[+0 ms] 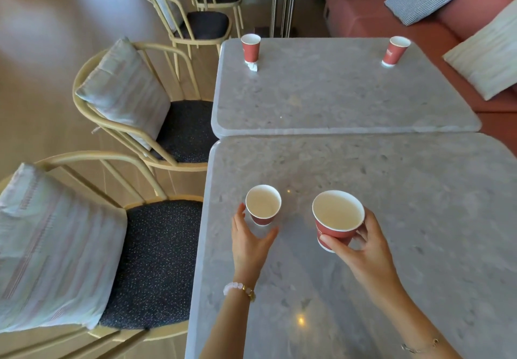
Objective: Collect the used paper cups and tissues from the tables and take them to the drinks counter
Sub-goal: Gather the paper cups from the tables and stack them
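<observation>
Already the right hand [369,249] has one cup [337,217] lifted off the near bench [419,219], thumb and fingers [333,242] pinching its red wall low down, near the base. The left hand [250,239] is spread wide, fingers released, cupped round a second cup [263,204] that stands upright on the bench; whether it touches the wall I cannot tell. Both cups look empty, so they should be very light, and thin paper like this likely buckles under a hard squeeze. A gentle wrap round the mid-wall, or a hold at the stiffer rolled rim, seems safest; nesting one in the other would free a hand. On the next bench [335,101] stand two more cups [251,48] [396,51], the left one with a soft crumpled tissue [251,66] just beside its base, best pinched up loosely.
</observation>
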A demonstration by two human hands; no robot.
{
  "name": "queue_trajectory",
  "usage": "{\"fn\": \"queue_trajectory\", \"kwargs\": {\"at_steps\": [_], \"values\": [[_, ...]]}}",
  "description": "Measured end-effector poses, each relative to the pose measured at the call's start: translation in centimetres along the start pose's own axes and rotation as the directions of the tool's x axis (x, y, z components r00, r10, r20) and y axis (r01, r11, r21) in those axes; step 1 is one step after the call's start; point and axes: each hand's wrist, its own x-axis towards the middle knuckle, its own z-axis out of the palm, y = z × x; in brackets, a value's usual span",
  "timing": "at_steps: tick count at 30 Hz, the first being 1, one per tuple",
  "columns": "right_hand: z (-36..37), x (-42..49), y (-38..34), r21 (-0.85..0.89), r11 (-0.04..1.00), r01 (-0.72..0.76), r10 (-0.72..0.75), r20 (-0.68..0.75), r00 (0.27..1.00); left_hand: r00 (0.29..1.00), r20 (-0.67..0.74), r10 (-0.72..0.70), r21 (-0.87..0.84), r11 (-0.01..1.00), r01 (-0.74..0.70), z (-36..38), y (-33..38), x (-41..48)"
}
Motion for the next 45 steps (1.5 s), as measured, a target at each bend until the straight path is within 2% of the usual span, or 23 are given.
{"fn": "queue_trajectory", "kwargs": {"at_steps": [3,9,15,22,30,36,45], "values": [[0.1,0.8,0.0,0.004,1.000,-0.015,0.015,-0.012,1.000,1.000,-0.019,0.013,-0.076,0.997,-0.014,0.7,0.2,1.3],[0.4,1.9,0.0,0.023,0.999,-0.045,0.046,-0.047,0.998,0.998,-0.048,0.047,-0.079,0.996,-0.051,1.6,0.7,2.5],[0.1,2.0,0.5,0.010,0.998,-0.063,0.063,-0.035,0.997,0.999,-0.045,0.005,-0.105,0.994,-0.010,1.1,1.9,2.3],[-0.4,1.3,0.2,0.033,0.999,-0.035,0.037,-0.042,0.998,0.997,-0.046,0.069,-0.131,0.989,-0.075,-0.5,4.1,0.7],[-2.0,-1.0,-0.3,0.044,0.999,0.018,-0.019,0.024,1.000,0.981,-0.027,0.191,-0.166,0.967,-0.192,-2.9,7.3,-3.5],[-3.2,-2.7,-0.2,0.044,0.999,0.000,-0.004,0.094,0.996,0.968,-0.019,0.252,-0.219,0.943,-0.250,-4.1,10.8,-7.2],[-3.7,-4.3,-0.6,0.008,0.999,0.046,-0.047,0.212,0.976,0.933,0.005,0.361,-0.182,0.917,-0.354,-5.5,17.5,-11.0]]}}
